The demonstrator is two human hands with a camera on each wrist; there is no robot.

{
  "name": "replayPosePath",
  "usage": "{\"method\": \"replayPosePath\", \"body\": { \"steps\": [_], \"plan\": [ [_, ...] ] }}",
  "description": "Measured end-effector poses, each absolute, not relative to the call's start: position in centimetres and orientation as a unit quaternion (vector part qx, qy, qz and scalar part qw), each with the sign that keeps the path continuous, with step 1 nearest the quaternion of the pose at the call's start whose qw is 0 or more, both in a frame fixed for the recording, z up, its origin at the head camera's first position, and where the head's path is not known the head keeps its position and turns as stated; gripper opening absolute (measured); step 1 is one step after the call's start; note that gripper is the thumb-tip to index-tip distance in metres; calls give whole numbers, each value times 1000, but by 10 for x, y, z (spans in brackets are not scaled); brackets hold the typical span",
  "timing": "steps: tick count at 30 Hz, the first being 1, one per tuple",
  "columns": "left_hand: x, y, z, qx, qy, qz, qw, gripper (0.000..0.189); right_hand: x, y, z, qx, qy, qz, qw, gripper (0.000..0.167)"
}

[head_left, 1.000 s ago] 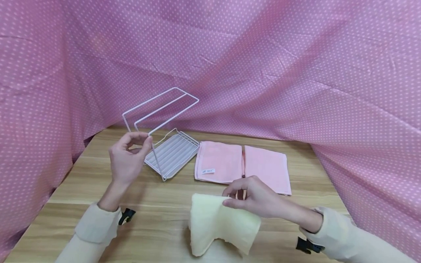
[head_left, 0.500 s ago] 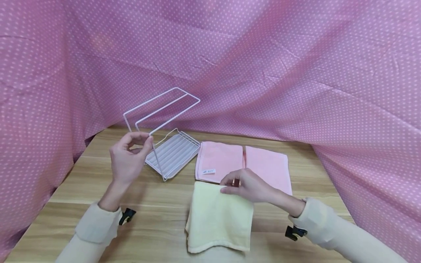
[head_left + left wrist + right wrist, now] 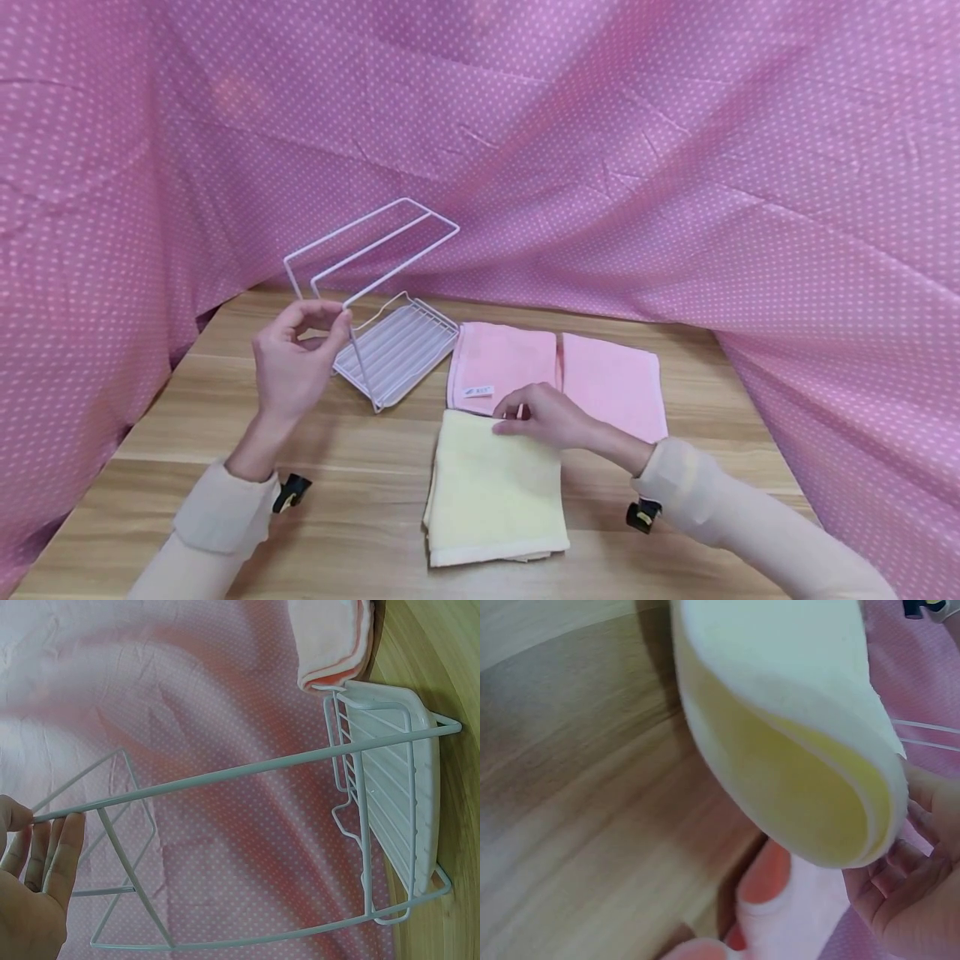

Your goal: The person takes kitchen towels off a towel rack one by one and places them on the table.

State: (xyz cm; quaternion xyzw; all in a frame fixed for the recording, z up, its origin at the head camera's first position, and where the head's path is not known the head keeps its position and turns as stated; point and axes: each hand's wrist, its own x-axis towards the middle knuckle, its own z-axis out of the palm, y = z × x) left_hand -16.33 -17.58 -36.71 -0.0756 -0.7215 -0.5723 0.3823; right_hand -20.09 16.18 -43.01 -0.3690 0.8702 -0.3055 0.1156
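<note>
My left hand (image 3: 296, 362) pinches the upright wire of a white two-level wire rack (image 3: 401, 266) at its upper corner. The rack stands on the table at the left, its open top frame raised above a slatted white tray (image 3: 424, 802). My right hand (image 3: 551, 417) pinches the far edge of a folded pale yellow towel (image 3: 498, 492) near the front of the table. In the right wrist view the towel (image 3: 780, 645) curves at its fold, with an open loop between layers, and the thumb and fingers grip that folded end.
Two folded pink towels (image 3: 611, 379) lie side by side behind the yellow one, the left with a white label (image 3: 478, 392). The wooden table (image 3: 360, 500) reaches back to a pink dotted cloth (image 3: 525, 167) hanging behind and at the sides.
My right hand has moved left and away from me, bringing the yellow towel from a drooping arch to lying flatter just in front of the pink towels. My left hand stays on the rack.
</note>
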Motion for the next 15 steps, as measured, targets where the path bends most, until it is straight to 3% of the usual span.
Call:
{"method": "replayPosePath", "body": {
  "steps": [15],
  "plan": [
    [-154, -170, -365, -67, -722, -573, 381, 12, -209, 169, -456, -339, 889, -285, 118, 14]
  ]
}}
